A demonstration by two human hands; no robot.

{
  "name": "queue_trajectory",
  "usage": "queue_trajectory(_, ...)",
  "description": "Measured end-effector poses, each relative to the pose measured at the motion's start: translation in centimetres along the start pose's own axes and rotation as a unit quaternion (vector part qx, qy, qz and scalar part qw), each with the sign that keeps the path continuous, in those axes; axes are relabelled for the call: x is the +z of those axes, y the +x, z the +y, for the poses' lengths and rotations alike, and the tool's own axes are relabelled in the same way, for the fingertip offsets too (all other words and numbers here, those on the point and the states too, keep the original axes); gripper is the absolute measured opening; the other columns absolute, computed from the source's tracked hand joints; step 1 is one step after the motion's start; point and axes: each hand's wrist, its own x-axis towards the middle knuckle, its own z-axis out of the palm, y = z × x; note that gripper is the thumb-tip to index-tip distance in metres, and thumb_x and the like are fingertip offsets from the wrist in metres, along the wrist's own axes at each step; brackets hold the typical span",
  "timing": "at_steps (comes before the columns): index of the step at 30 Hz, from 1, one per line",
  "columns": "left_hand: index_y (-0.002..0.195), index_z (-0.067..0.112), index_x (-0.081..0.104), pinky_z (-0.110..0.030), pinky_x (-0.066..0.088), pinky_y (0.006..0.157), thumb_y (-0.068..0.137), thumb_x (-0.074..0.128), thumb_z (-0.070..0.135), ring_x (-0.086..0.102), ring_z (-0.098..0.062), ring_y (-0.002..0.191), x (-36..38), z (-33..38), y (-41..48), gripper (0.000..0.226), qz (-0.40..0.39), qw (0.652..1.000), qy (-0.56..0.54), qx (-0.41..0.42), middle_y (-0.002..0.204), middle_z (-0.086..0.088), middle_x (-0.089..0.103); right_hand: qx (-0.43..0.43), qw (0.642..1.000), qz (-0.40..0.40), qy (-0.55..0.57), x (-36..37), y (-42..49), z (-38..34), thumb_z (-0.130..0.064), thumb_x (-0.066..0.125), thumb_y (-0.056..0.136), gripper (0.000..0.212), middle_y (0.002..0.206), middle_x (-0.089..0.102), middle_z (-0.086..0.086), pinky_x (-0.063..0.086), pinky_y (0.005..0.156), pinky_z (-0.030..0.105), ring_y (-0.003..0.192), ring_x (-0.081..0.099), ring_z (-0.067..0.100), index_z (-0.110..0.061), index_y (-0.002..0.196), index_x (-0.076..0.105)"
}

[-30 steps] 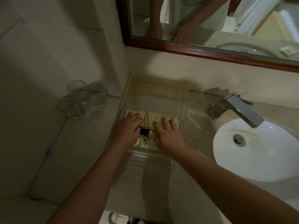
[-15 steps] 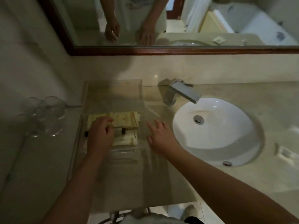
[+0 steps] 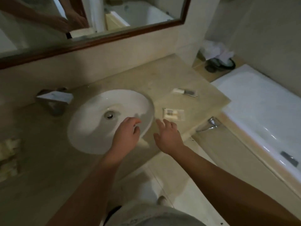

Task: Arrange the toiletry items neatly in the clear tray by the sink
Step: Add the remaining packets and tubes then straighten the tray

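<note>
Two small packets (image 3: 173, 114) and (image 3: 185, 92) lie on the counter (image 3: 162, 82), right of the sink (image 3: 101, 115). Both hands have left the tray, now barely seen far left. The left hand (image 3: 126, 136) and right hand (image 3: 169, 136) reach over, fingers open and empty.

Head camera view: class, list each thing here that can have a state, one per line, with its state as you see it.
Left hand: empty, fingers curled, over the sink's near rim.
Right hand: empty, fingers spread, over the counter.
Near packet: flat on the counter, untouched.
Far packet: flat on the counter, untouched.
Sink: no water standing; whether the drain is shut cannot be told.
Faucet: no water running.
</note>
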Motion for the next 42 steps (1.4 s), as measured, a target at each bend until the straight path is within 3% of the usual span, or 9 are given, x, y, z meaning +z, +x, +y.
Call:
queue_trajectory(7, 0.112, 0.015, 0.061, -0.035, 0.050, 0.089, 0.088, 0.055, 0.011, 0.061, -0.020, 0.102, 6.1, 4.8, 4.9, 0.025, -0.075, 0.997, 0.017, -0.005, 0.114, -0.006, 0.062, 0.035, 0.999, 0.017, 0.015, -2.8, 1.7, 8.8, -0.039, 0.046, 0.093, 0.063, 0.151, 0.035, 0.016, 0.033, 0.108, 0.048, 0.134, 0.030, 0.040, -0.017, 0.150, 0.027)
queue_trajectory(13, 0.111, 0.019, 0.061, -0.034, 0.048, 0.089, 0.082, 0.060, 0.018, 0.060, -0.025, 0.102, 10.1, 4.0, 10.8, 0.029, -0.127, 0.989, 0.071, -0.016, 0.113, -0.006, 0.062, 0.033, 0.999, 0.000, 0.014, -2.6, 7.2, 11.9, -0.049, 0.028, 0.082, 0.073, 0.149, 0.040, 0.013, 0.037, 0.107, 0.048, 0.134, 0.036, 0.036, -0.020, 0.149, 0.027)
queue_trajectory(18, 0.115, 0.026, 0.060, -0.037, 0.046, 0.091, 0.079, 0.061, 0.031, 0.054, -0.029, 0.111, 13.7, 3.7, 16.3, 0.036, -0.218, 0.967, 0.126, -0.038, 0.118, -0.007, 0.059, 0.048, 0.999, -0.013, -0.002, -4.0, 13.2, 14.6, -0.045, 0.037, 0.081, 0.072, 0.149, 0.041, 0.011, 0.036, 0.106, 0.045, 0.132, 0.039, 0.034, -0.019, 0.148, 0.032)
queue_trajectory(24, 0.119, 0.023, 0.055, -0.038, 0.044, 0.084, 0.079, 0.060, 0.035, 0.049, -0.030, 0.108, 16.2, 2.9, 17.4, 0.042, -0.213, 0.944, 0.252, 0.001, 0.116, -0.008, 0.054, 0.056, 0.998, -0.002, -0.009, -6.4, 20.3, 17.6, -0.027, 0.048, 0.089, 0.053, 0.137, 0.050, 0.014, 0.040, 0.098, 0.044, 0.121, 0.042, 0.038, -0.016, 0.140, 0.043)
queue_trajectory(29, 0.119, 0.020, 0.053, -0.040, 0.039, 0.087, 0.083, 0.056, 0.033, 0.047, -0.030, 0.112, 16.6, 3.2, 17.8, 0.039, -0.255, 0.924, 0.277, -0.073, 0.119, -0.009, 0.054, 0.005, 0.998, 0.036, -0.057, -6.8, 25.2, 19.5, -0.020, 0.046, 0.087, 0.038, 0.121, 0.058, 0.013, 0.043, 0.089, 0.043, 0.111, 0.050, 0.039, -0.013, 0.121, 0.058)
queue_trajectory(32, 0.095, 0.017, 0.057, -0.035, 0.044, 0.079, 0.080, 0.060, 0.025, 0.057, -0.029, 0.099, 16.1, 3.8, 17.4, 0.017, -0.215, 0.943, 0.170, -0.187, 0.106, -0.009, 0.062, -0.001, 0.998, 0.002, -0.058, -7.2, 27.2, 19.7, -0.020, 0.045, 0.094, 0.041, 0.134, 0.053, 0.013, 0.040, 0.095, 0.044, 0.121, 0.043, 0.040, -0.013, 0.134, 0.052)
queue_trajectory(34, 0.080, 0.017, 0.052, -0.033, 0.043, 0.069, 0.078, 0.063, 0.021, 0.059, -0.028, 0.084, 15.6, 4.5, 16.7, 0.012, -0.172, 0.948, 0.096, -0.248, 0.089, -0.011, 0.063, -0.022, 0.996, -0.006, -0.081, -7.0, 27.9, 19.9, -0.021, 0.047, 0.092, 0.038, 0.127, 0.057, 0.015, 0.043, 0.091, 0.044, 0.118, 0.046, 0.040, -0.014, 0.129, 0.054)
queue_trajectory(37, 0.077, 0.015, 0.053, -0.031, 0.039, 0.061, 0.076, 0.066, 0.021, 0.055, -0.024, 0.075, 14.7, 5.2, 15.0, 0.014, -0.083, 0.947, 0.051, -0.306, 0.076, -0.005, 0.058, -0.066, 0.993, 0.014, -0.099, -6.4, 28.7, 19.8, -0.027, 0.051, 0.090, 0.026, 0.107, 0.065, 0.016, 0.045, 0.079, 0.041, 0.103, 0.054, 0.038, -0.011, 0.108, 0.061)
queue_trajectory(42, 0.072, 0.015, 0.050, -0.026, 0.032, 0.051, 0.074, 0.071, 0.019, 0.049, -0.020, 0.066, 12.8, 6.0, 11.0, 0.021, 0.058, 0.918, -0.012, -0.391, 0.066, 0.001, 0.050, -0.148, 0.982, -0.065, -0.097, -6.2, 28.0, 16.4, -0.033, 0.065, 0.080, 0.028, 0.100, 0.069, 0.012, 0.048, 0.074, 0.035, 0.095, 0.063, 0.034, -0.015, 0.101, 0.068)
